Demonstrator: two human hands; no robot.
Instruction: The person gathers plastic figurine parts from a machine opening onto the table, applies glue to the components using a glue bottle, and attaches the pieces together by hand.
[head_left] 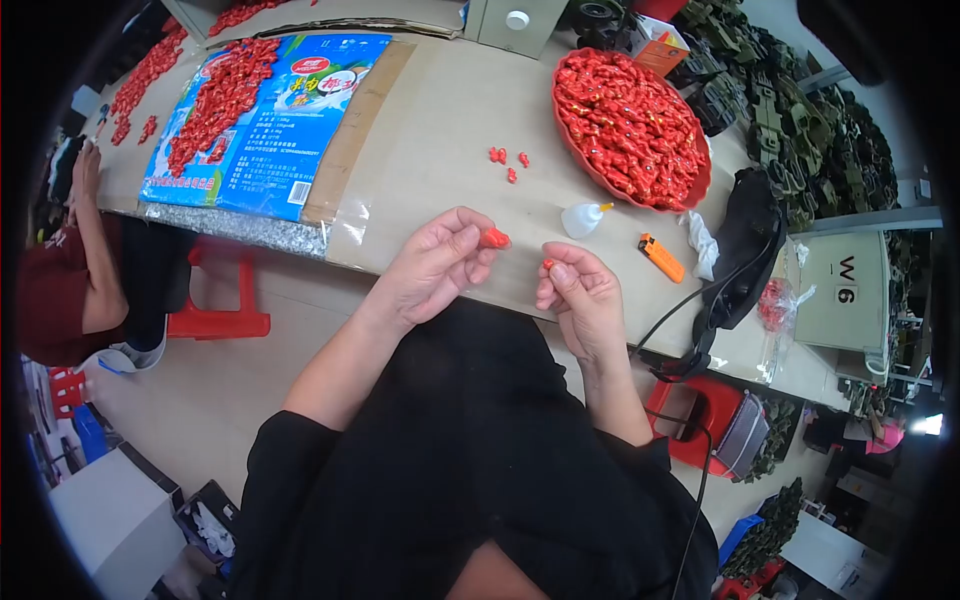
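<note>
Between the thumb and fingers of my left hand [440, 262] is a small shiny red piece [495, 238]. My right hand [583, 300] pinches a tiny red bit [548, 264], mostly hidden by the fingertips. Both hands are raised over the table's front edge, a short gap apart. Just beyond the right hand stands a white squeeze bottle [582, 220] with a yellow tip. An orange lighter or cutter-like tool [661, 258] lies to its right. Several loose red pieces [511, 174] rest farther back on the table.
A red basin [556, 115] heaped with red pieces stands at the back right. Left of me, a blue printed cardboard sheet [270, 150] carries more pieces. A black bag with straps [745, 250] and crumpled white tissue [702, 245] lie right. Another person's arm [95, 240] is at far left.
</note>
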